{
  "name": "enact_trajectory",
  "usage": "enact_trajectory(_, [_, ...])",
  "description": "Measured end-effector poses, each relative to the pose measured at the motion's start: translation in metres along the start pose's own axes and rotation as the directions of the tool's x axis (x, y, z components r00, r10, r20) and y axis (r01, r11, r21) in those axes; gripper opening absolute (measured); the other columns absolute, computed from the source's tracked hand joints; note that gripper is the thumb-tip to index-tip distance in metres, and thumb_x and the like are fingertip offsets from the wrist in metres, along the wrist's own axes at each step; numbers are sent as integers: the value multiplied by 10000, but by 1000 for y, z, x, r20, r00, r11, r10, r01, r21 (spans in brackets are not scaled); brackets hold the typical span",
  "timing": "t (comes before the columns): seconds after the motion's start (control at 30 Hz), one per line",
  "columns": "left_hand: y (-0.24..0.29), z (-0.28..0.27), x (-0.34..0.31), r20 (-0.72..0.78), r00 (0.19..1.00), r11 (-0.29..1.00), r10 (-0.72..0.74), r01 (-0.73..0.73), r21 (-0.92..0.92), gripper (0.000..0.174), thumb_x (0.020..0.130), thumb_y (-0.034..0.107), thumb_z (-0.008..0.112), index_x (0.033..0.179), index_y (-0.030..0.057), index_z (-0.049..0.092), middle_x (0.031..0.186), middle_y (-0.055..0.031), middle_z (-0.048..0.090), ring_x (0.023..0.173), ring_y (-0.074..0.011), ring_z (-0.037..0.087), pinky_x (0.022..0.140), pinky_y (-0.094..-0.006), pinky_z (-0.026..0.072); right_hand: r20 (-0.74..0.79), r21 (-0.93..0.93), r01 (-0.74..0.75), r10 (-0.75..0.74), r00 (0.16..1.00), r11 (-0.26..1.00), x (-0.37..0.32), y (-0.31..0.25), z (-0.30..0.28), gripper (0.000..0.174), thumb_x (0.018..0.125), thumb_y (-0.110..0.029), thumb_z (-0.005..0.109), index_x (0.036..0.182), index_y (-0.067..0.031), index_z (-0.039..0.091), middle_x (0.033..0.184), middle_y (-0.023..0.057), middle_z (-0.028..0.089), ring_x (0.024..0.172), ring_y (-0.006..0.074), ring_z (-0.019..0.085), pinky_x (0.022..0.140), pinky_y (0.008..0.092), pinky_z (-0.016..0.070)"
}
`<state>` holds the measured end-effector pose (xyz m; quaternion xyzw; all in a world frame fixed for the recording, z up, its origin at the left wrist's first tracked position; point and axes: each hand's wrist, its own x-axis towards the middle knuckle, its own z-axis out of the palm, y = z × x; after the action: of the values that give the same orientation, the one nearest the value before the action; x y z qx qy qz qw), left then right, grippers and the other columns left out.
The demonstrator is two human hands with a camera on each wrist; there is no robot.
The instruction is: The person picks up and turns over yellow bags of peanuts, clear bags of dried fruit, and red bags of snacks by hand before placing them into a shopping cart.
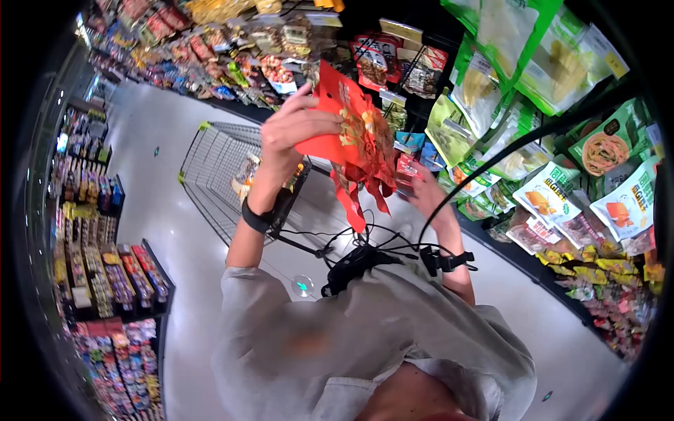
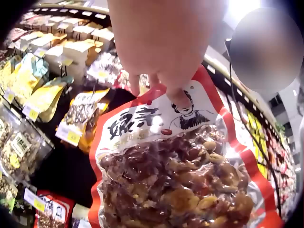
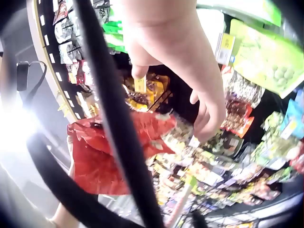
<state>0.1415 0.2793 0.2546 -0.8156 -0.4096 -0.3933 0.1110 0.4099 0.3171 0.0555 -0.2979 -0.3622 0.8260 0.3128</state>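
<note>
My left hand (image 1: 289,130) pinches the top edge of a red-bordered food bag (image 2: 171,175). Brown, glossy chunks show through its clear front, under a white label with black writing and a drawn figure. In the head view the bag (image 1: 351,133) hangs tilted in front of my chest, its red bottom edge crumpled. Off to the right of the bag, my right hand (image 1: 434,200) is held with its fingers loosely bent and nothing in them. The right wrist view has that hand (image 3: 175,57) beside the bag's red back (image 3: 97,159), apart from it.
A wire shopping cart (image 1: 210,168) with some goods in it stands ahead on the left. Shelves of hanging packets (image 1: 547,189) run along the right and front. Across the aisle is another shelf (image 1: 91,259). Black cables (image 1: 330,245) hang at my waist.
</note>
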Motion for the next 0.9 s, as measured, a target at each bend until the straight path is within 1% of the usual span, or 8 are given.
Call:
enact_trajectory(0.2, [60, -58, -36, -330, 936, 983, -123, 69, -172, 94, 661, 92, 707, 745, 48, 708, 796, -76, 700, 774, -215, 641, 844, -390, 470, 497, 356, -112, -87, 863, 928, -36, 25, 98, 884, 818, -718, 376, 1422, -85, 251, 1393, 115, 399, 1262, 274, 413, 1016, 443, 358])
enact_trajectory(0.57, [123, -104, -169, -371, 783, 806, -499, 262, -530, 115, 665, 12, 725, 758, 67, 684, 1243, -184, 525, 1095, -293, 527, 966, -427, 406, 425, 174, 133, -196, 884, 976, -119, 27, 172, 742, 897, -580, 413, 1387, -34, 307, 1376, 127, 428, 1251, 265, 433, 1051, 425, 349])
enact_trajectory(0.6, [126, -100, -175, -391, 738, 723, -550, 186, -666, 146, 710, 23, 702, 848, 60, 672, 1264, -181, 506, 1110, -290, 525, 975, -418, 405, 470, 254, 470, -533, 704, 845, -125, 38, 177, 565, 947, -423, 437, 1353, -36, 366, 1342, 115, 472, 1215, 248, 474, 1038, 407, 369])
enact_trajectory(0.63, [137, -98, -167, -403, 690, 624, -601, 91, -776, 185, 754, 34, 680, 937, 53, 661, 1285, -178, 486, 1125, -287, 523, 984, -410, 403, 345, 293, -6, -100, 933, 956, -113, 46, 169, 552, 945, -401, 460, 1356, -46, 364, 1351, 110, 464, 1214, 250, 474, 1026, 407, 381])
enact_trajectory(0.7, [155, -90, -176, -330, 498, 501, -802, 259, -825, 346, 846, 81, 619, 1176, 25, 535, 1304, -160, 466, 1159, -269, 502, 987, -395, 412, 319, 436, -200, 57, 946, 878, -97, 62, 164, 510, 937, -371, 492, 1323, -52, 399, 1301, 92, 504, 1193, 242, 490, 1004, 397, 401])
enact_trajectory(0.77, [145, -63, -226, -111, 335, 202, -936, 250, -947, 472, 920, 231, 539, 1299, -6, 389, 1313, -137, 459, 1172, -257, 491, 990, -394, 416, 287, 441, -197, 70, 955, 876, -90, 79, 159, 470, 932, -351, 508, 1288, -55, 424, 1262, 83, 522, 1167, 229, 504, 994, 386, 407])
enact_trajectory(0.87, [158, -33, -240, 43, 439, -85, -898, -76, -993, 519, 957, 384, 424, 1317, 14, 371, 1334, -122, 442, 1200, -273, 464, 1000, -423, 407, 226, 360, -43, -43, 973, 932, -89, 88, 161, 455, 941, -336, 491, 1297, -64, 410, 1274, 76, 509, 1173, 222, 499, 1000, 392, 406])
enact_trajectory(0.9, [170, -28, -226, -13, 270, 13, -963, -1, -1000, 608, 960, 503, 300, 1347, 36, 336, 1366, -112, 411, 1229, -293, 433, 1017, -436, 387, 218, 264, 105, -166, 962, 959, -88, 89, 160, 481, 956, -342, 458, 1342, -69, 371, 1326, 80, 478, 1205, 230, 480, 1014, 409, 399])
